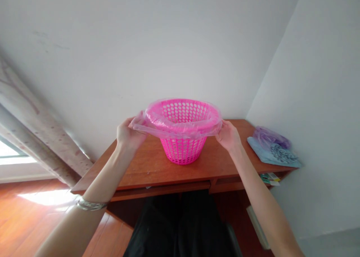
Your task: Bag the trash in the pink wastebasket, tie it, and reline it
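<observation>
A bright pink plastic basket [183, 151] with a pattern of holes stands upright on the brown wooden desk [140, 167]. A thin see-through pink plastic bag [168, 128] is stretched around its rim, with the edge folded over the outside. At the left, my left hand [129, 134] grips the bag's edge and pulls it out from the rim; the fingers show through the film. Close against the rim on the right, my right hand [227, 134] pinches the bag's edge. Some right fingertips are hidden behind the film and the basket.
On the desk's right end lie a light blue patterned cloth item [274, 152] and a crumpled purple plastic bag [271, 137]. Small packets [270, 179] sit in the shelf below. White walls [180, 43] border the desk behind and right; a curtain [36, 125] hangs left.
</observation>
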`<action>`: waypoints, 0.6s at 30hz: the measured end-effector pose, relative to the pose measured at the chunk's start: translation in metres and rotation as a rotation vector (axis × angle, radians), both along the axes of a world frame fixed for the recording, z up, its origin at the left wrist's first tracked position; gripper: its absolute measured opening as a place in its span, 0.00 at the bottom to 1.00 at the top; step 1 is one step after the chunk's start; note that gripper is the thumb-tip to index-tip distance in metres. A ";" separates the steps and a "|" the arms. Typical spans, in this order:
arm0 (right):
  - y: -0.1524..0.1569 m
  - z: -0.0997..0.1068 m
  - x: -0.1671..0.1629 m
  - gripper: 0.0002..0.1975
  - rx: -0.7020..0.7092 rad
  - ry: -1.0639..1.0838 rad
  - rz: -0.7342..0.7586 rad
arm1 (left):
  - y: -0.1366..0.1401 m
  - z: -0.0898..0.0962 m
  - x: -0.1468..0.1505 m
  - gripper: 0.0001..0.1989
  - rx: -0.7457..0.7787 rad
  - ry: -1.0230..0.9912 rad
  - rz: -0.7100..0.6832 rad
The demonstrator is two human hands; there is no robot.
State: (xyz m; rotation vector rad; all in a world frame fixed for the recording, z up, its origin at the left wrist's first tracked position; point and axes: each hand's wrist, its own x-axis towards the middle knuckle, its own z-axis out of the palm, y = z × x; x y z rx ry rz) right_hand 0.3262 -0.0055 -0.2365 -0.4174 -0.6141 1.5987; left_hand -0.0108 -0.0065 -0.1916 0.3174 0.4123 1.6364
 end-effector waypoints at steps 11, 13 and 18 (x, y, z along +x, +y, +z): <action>-0.040 0.016 -0.007 0.09 -0.142 0.090 -0.083 | -0.071 0.009 0.020 0.12 -0.074 0.033 -0.032; -0.041 0.017 -0.007 0.09 -0.165 0.122 -0.153 | -0.077 0.014 0.020 0.12 -0.095 0.068 0.051; -0.043 0.026 -0.008 0.09 -0.190 0.242 -0.160 | -0.078 0.021 0.016 0.18 -0.019 0.093 0.090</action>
